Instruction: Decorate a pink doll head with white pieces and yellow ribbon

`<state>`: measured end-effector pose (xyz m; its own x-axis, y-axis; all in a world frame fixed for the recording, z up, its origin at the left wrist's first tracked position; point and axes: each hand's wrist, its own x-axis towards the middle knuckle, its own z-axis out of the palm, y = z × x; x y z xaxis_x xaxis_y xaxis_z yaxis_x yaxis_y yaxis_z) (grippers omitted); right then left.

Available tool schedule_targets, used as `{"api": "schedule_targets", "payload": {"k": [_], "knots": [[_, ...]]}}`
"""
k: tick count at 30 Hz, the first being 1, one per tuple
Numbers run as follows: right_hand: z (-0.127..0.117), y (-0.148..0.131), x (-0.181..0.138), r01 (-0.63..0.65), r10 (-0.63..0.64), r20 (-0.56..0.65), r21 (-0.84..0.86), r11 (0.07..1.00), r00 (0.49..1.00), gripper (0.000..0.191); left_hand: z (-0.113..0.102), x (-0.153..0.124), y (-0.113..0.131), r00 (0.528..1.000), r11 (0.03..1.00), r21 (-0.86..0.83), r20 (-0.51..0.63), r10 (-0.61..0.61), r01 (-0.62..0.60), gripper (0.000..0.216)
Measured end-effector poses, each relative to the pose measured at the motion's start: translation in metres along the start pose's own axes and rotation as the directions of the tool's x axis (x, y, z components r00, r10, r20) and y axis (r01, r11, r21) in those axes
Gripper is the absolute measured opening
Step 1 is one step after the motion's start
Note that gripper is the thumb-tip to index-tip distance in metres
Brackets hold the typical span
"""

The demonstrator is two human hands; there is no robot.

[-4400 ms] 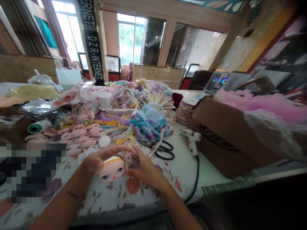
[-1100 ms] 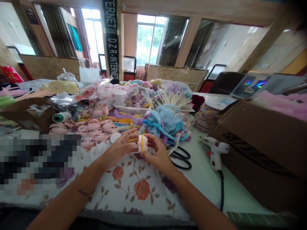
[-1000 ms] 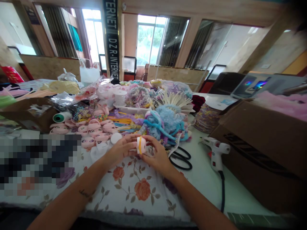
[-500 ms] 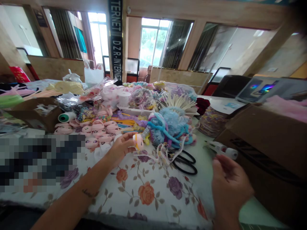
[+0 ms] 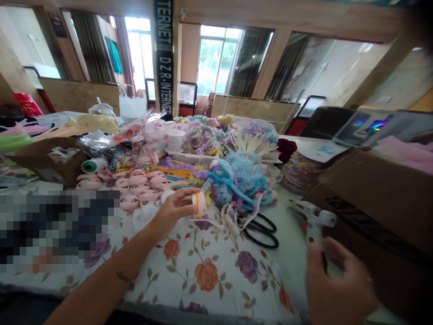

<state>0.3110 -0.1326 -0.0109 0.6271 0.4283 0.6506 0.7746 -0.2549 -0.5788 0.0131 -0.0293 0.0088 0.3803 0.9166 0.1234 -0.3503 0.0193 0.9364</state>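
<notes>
My left hand (image 5: 171,211) is closed on a small pink doll head (image 5: 200,204) with a yellow band across it, held just above the floral tablecloth (image 5: 203,271). A thin beaded string (image 5: 233,216) trails from the head onto the cloth. My right hand (image 5: 336,284) is low at the right, with thumb and fingers wrapped on either side of the handle of the white glue gun (image 5: 314,220), which stands on the table. The fingers are a little blurred.
Black scissors (image 5: 262,230) lie between my hands. Behind them are a blue yarn bundle (image 5: 233,180), rows of pink doll faces (image 5: 135,185), a green-cored spool (image 5: 92,165) and bags of trimmings. A large cardboard box (image 5: 375,198) fills the right side.
My right hand let go of the doll head, swung right and down, and closed about the glue gun's handle. My left hand keeps the head, now turned a little.
</notes>
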Motion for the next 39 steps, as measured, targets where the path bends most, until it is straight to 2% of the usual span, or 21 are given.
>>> {"api": "schedule_targets", "payload": {"k": [1, 2, 3, 5, 7, 10, 13, 15, 18, 21, 29, 39], "knots": [[0.001, -0.015, -0.012, 0.024, -0.031, 0.077, 0.091, 0.996, 0.997, 0.04, 0.0, 0.0, -0.001, 1.0, 1.0, 0.005, 0.013, 0.002, -0.002, 0.044], [0.004, -0.029, -0.022, 0.05, -0.098, 0.232, 0.206, 0.977, 0.968, 0.039, 0.001, -0.001, -0.001, 1.0, 1.0, 0.012, 0.021, 0.006, -0.006, 0.044], [0.009, -0.043, -0.03, 0.053, -0.182, 0.374, 0.329, 0.943, 0.91, 0.039, 0.001, -0.001, -0.002, 1.0, 1.0, 0.023, 0.023, 0.01, -0.011, 0.043], [0.022, -0.069, -0.038, 0.036, -0.371, 0.562, 0.517, 0.855, 0.739, 0.053, 0.003, -0.002, -0.002, 1.0, 0.998, 0.056, 0.017, 0.02, -0.021, 0.043], [0.034, -0.091, -0.037, 0.035, -0.515, 0.622, 0.618, 0.786, 0.59, 0.071, 0.004, -0.004, -0.001, 0.999, 0.995, 0.091, 0.01, 0.035, -0.035, 0.042], [0.045, -0.119, -0.028, -0.011, -0.628, 0.642, 0.704, 0.71, 0.44, 0.079, 0.005, -0.005, 0.0, 0.998, 0.992, 0.107, 0.019, 0.064, -0.066, 0.04], [0.049, -0.133, -0.02, -0.165, -0.66, 0.666, 0.737, 0.656, 0.348, 0.066, 0.004, -0.005, 0.0, 0.996, 0.992, 0.097, 0.022, 0.082, -0.083, 0.04], [0.051, -0.135, -0.018, -0.284, -0.651, 0.692, 0.722, 0.631, 0.312, 0.06, 0.003, -0.004, -0.001, 0.997, 0.991, 0.107, 0.025, 0.075, -0.078, 0.041], [0.056, -0.128, -0.021, -0.397, -0.651, 0.701, 0.708, 0.584, 0.291, 0.058, 0.003, -0.004, -0.001, 0.997, 0.989, 0.133, 0.05, 0.056, -0.062, 0.04], [0.06, -0.121, -0.026, -0.443, -0.649, 0.692, 0.713, 0.544, 0.316, 0.058, 0.004, -0.005, -0.001, 0.997, 0.989, 0.145, 0.068, 0.028, -0.038, 0.041], [0.061, -0.12, -0.033, -0.358, -0.616, 0.677, 0.735, 0.575, 0.402, 0.063, 0.006, -0.005, -0.001, 0.999, 0.984, 0.173, 0.041, 0.03, -0.037, 0.037], [0.063, -0.12, -0.035, -0.341, -0.603, 0.661, 0.749, 0.569, 0.446, 0.062, 0.004, -0.006, 0.0, 0.998, 0.988, 0.152, 0.059, 0.018, -0.027, 0.038]]}}
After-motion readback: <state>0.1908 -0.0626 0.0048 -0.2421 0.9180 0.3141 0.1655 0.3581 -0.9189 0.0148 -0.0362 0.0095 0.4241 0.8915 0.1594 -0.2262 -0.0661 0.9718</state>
